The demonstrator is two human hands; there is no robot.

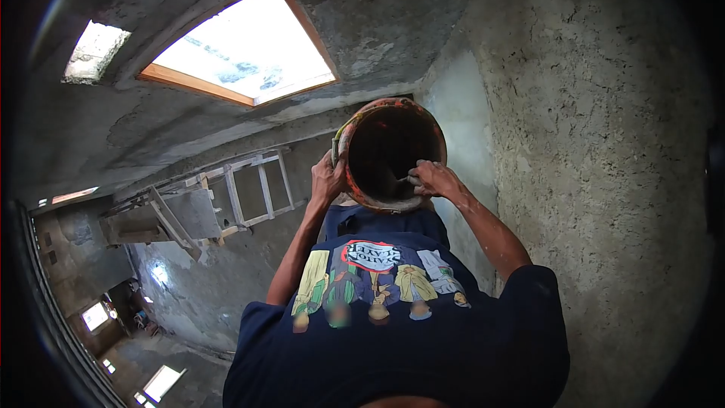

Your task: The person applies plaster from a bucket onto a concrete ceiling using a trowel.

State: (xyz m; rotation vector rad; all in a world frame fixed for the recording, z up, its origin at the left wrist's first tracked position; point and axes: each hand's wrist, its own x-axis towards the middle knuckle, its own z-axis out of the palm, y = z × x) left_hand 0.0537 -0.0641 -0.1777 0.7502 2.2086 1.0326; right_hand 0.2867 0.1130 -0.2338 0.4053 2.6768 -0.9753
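Note:
A red-orange bucket, smeared with grey cement, is held up in front of my chest with its dark mouth facing me. My left hand is closed around the left side of its rim, near a yellowish handle. Over the lower right of the mouth, my right hand has its fingers curled inward, with grey residue on them. A pale grey patch shows by those fingertips inside the bucket; what they hold, if anything, I cannot make out. The bottom of the bucket is in shadow.
A rough plastered wall rises close on my right. To the left are a wooden ladder-like frame and boards. A wood-framed window opening is at the upper left. The floor lies at the lower left.

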